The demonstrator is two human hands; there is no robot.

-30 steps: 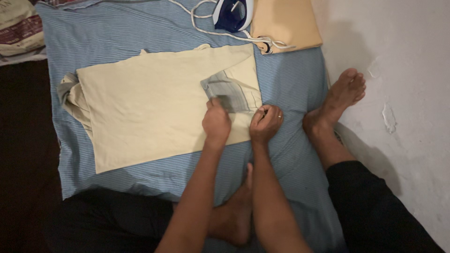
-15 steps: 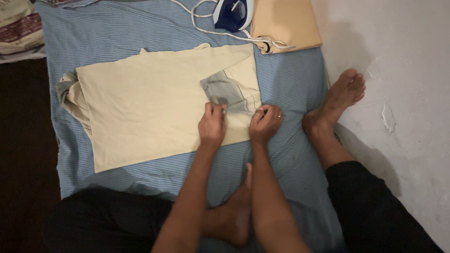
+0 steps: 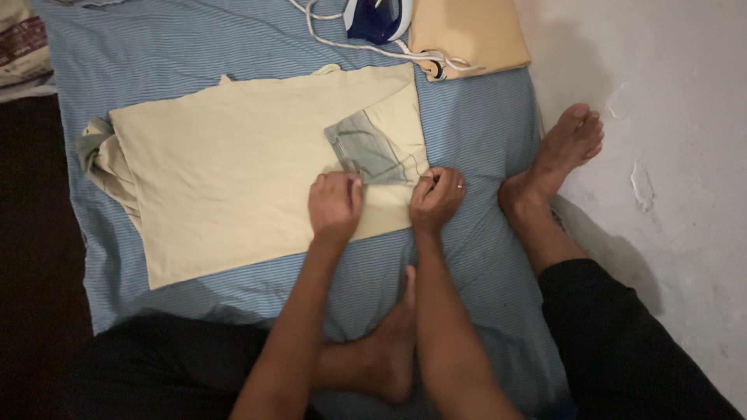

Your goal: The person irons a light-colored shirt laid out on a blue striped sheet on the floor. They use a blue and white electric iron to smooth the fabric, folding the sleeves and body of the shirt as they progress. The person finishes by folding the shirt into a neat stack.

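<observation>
Both hands pinch the cream shirt (image 3: 233,179) flat near the blue sheet's (image 3: 482,132) right edge, left hand (image 3: 334,204) and right hand (image 3: 436,198) closed tight on its hem so it stays smooth.

Cream garment (image 3: 233,171) — laid flat on blue striped sheet, folded into a rough rectangle, long side running left to right and tilted slightly. Smooth across the middle, bunched and rumpled at the left end. Right end turned back to show a grey striped lining (image 3: 372,149) — a small slanted patch near the right edge, lightly creased. Lower edge of that patch pinched between left hand (image 3: 334,204) and right hand (image 3: 436,198), both resting on the cloth.
</observation>
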